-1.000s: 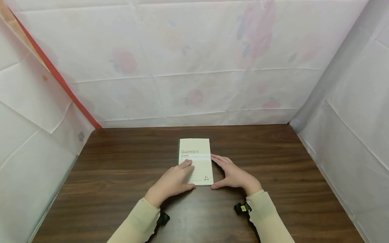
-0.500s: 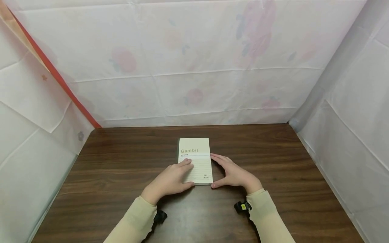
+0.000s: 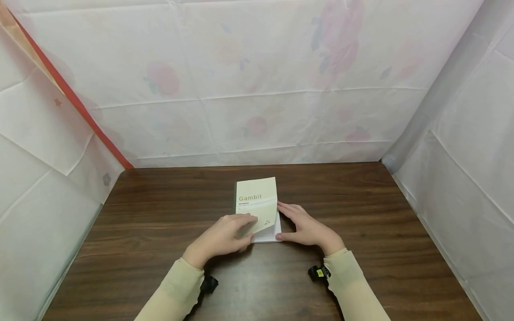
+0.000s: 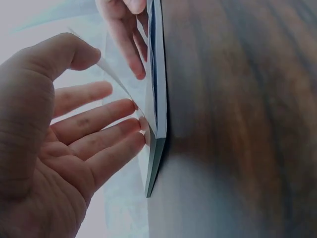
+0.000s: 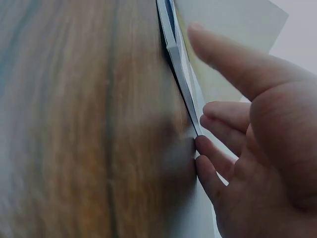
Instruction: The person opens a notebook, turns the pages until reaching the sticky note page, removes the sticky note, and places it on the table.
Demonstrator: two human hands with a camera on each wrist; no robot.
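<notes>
Notebook (image 3: 257, 207) cover pinched up by left hand (image 3: 225, 236), "Gambit" only overhead; right hand (image 3: 307, 229) flat

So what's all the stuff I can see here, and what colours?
notebook: one, pale green cover printed "Gambit", middle of the table, near corner of the cover lifted off a white page
table: one, dark brown wood, under the notebook
sheets: white with faint pink flowers, hung at the back and both sides
stripe: one, red, slanting at far left
sleeves: two, beige
left hand: one, lifting the cover
right hand: one, against the notebook's right edge
</notes>
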